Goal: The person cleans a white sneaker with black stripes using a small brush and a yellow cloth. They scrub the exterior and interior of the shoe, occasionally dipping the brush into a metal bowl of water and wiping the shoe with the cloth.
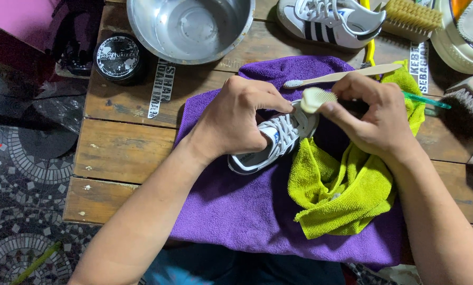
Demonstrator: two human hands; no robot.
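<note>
The left hand (235, 119) is closed around a white sneaker (271, 142), fingers curled over its upper near the laces, holding it tilted on a purple cloth (236, 206) that covers the near middle of the wooden counter (120, 148). The right hand (376, 113) grips a small brush (317, 98) by its dark handle; the pale brush head rests against the sneaker's toe end, just right of the left hand's fingertips.

A yellow-green cloth (337, 195) lies crumpled on the purple cloth, directly beneath the right hand and touching the sneaker's right side.

A wooden-handled toothbrush (342, 76) lies just beyond both hands at the far edge of the purple cloth. Farther off stands a metal bowl (190, 27), with a round black tin (118, 57) to its left. A second white sneaker with black stripes (329, 22) sits at the far edge, a bristle scrub brush (412, 16) beside it on the right. Another brush with a wooden back (466, 108) lies at the right edge of the counter.
</note>
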